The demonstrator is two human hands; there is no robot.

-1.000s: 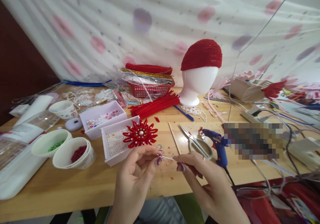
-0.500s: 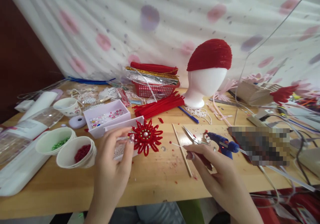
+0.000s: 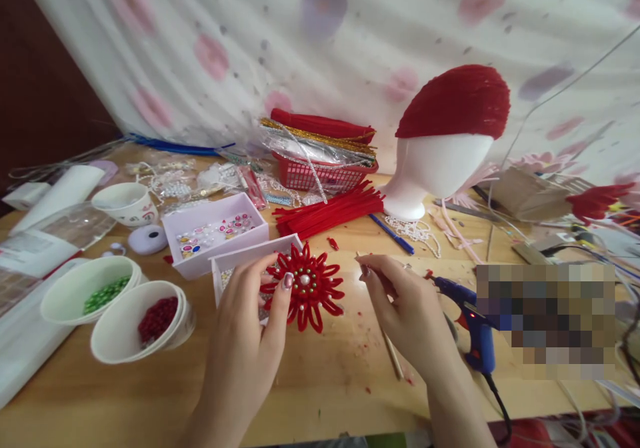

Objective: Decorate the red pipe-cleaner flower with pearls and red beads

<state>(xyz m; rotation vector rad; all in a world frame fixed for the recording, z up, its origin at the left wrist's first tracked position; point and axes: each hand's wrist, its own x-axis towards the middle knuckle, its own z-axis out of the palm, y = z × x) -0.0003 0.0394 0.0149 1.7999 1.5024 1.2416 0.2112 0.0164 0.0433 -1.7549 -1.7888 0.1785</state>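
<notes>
My left hand (image 3: 250,321) is closed on the edge of a red chenille flower (image 3: 317,281), thumb against the fingers. The flower has looped petals tipped with small pearls, and green beads around a large pearl in its centre. To its right, my right hand (image 3: 400,301) is pinched at thumb and forefinger; whatever lies between those fingertips is too small to make out. Beneath that hand a thin wooden stick (image 3: 393,355) lies on the table, partly hidden. A blue glue gun (image 3: 473,321) with a red light stands right of my right hand.
White boxes of gems (image 3: 215,228) and beads (image 3: 255,245) stand behind my left hand. Cups of green beads (image 3: 107,295) and red beads (image 3: 157,321) are at left. Red chenille stems (image 3: 330,211), a red basket (image 3: 325,173) and a foam head (image 3: 445,161) stand farther back.
My view has shifted and come closer. My right hand has moved nearer the flower, and the thin pale stick at its fingers no longer shows. The left hand still holds the flower.
</notes>
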